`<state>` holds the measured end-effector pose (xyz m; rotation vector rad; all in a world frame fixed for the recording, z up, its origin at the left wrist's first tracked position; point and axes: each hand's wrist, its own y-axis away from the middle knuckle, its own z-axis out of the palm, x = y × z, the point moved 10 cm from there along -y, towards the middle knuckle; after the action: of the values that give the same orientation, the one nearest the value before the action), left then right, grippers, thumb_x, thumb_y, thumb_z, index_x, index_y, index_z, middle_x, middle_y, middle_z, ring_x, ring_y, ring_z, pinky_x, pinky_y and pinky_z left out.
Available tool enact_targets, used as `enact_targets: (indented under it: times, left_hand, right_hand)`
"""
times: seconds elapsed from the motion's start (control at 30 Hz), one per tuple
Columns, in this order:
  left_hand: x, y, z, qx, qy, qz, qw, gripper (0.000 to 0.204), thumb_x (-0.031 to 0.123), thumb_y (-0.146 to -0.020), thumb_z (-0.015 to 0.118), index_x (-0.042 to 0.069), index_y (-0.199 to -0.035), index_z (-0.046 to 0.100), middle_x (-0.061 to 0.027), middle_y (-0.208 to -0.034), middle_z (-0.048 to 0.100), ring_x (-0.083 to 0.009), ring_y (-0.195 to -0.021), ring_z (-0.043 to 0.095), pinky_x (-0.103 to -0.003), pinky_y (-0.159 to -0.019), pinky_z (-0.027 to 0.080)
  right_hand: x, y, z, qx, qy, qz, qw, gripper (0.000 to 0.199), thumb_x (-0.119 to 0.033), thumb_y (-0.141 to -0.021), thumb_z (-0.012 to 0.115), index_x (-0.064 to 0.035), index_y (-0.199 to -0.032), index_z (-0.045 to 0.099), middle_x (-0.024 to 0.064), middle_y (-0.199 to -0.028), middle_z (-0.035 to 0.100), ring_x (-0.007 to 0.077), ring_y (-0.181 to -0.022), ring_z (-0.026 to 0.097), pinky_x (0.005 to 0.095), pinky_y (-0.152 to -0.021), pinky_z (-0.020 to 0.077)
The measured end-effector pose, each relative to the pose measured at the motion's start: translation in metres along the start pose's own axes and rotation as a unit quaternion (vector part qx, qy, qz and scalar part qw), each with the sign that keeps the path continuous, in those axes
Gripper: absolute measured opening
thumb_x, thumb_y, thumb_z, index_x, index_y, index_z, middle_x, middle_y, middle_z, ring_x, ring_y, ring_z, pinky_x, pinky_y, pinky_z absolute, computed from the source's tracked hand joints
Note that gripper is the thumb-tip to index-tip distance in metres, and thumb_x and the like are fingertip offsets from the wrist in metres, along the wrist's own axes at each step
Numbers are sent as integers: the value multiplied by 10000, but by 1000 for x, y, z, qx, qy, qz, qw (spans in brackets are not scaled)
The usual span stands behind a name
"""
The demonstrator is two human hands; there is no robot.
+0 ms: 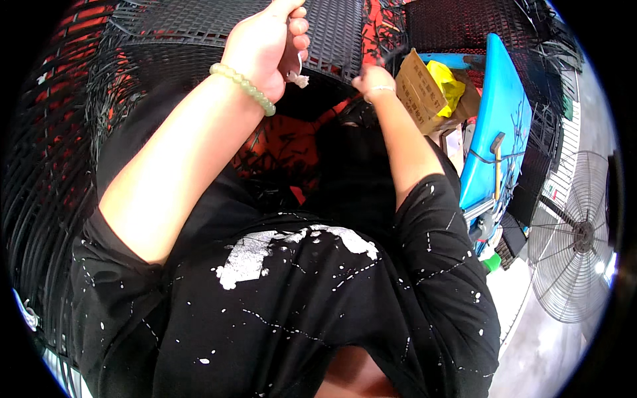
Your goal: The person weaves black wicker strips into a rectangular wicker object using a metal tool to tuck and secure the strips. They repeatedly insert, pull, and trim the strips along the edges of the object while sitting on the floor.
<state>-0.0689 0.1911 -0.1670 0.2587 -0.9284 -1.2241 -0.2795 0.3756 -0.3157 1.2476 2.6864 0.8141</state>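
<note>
Black shirt (318,312) in front, two hands up at the woven panel

Seen from the head view, which is the only one, the shirt with white flaky patches is nearest. Beyond it both bare arms reach forward. Between and behind the hands is the black woven panel (328,36), at the top, and this is the thing being worked at.

Left hand (263,50), with a green bead bracelet (243,88) on the wrist, has its fingers curled inward; a small pale scrap (298,80) shows just beside them. What these fingers close on, I cannot tell. Right hand (377,82) is near the lower edge of the panel, bent like a loose fist, but blurred, so I also cannot tell if it is clamped on something.

Below, a red surface (285,151) carries many black scraps. To the right stand an open cardboard box (418,96) with a yellow bag (446,85), a blue board (483,156) with a hammer (497,174) against it, and a fan (583,237).

For good work here, in my opinion, one hand should steady the edge while the other pulls evenly, keeping the weave flat and the fingers away from sharp ends.
</note>
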Motion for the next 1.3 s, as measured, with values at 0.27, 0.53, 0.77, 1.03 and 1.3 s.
enact_targets:
  times: [0.27, 0.53, 0.77, 1.03, 1.3]
  left_hand:
    - [-8, -1, -3, -7, -4, -10, 1000, 225, 272, -895, 576, 128, -750, 484, 39, -541, 413, -95, -444, 397, -239, -415, 328]
    - [-10, -2, -1, 2, -19, -16, 1000, 227, 280, -896, 575, 137, -746, 483, 43, -540, 412, -90, -446, 397, -233, -411, 324]
    - [-5, -2, 0, -3, -3, -17, 1000, 226, 277, -898, 575, 139, -740, 491, 42, -547, 428, -94, -448, 411, -235, -410, 334]
    - [-16, -3, 5, 17, -30, -36, 999, 227, 273, -898, 576, 138, -730, 504, 41, -548, 447, -97, -444, 423, -238, -415, 354]
    - [-24, -10, 5, 26, -26, -43, 998, 236, 269, -895, 582, 139, -721, 491, 42, -547, 440, -95, -442, 414, -236, -415, 346]
  right_hand:
    - [20, 22, -15, 148, -195, -43, 969, 297, -410, -768, 619, -121, -791, 684, 124, -803, 664, 302, -822, 638, 395, -750, 503]
    - [-23, 0, -5, -15, -2, -44, 999, 183, -246, -785, 588, -166, -904, 702, 115, -999, 665, 299, -935, 628, 384, -828, 502]
    - [-35, -22, 13, -118, -40, -182, 975, 216, -226, -663, 699, -91, -824, 650, 121, -857, 669, 298, -835, 638, 373, -755, 497]
    - [23, -54, 60, -173, -431, -176, 868, 197, -206, -696, 717, -96, -782, 578, 9, -729, 630, 79, -596, 521, 263, -513, 419]
    - [-29, -37, 13, -191, -346, -101, 913, 334, -330, -733, 753, -47, -867, 636, 35, -804, 656, 116, -533, 527, 264, -494, 438]
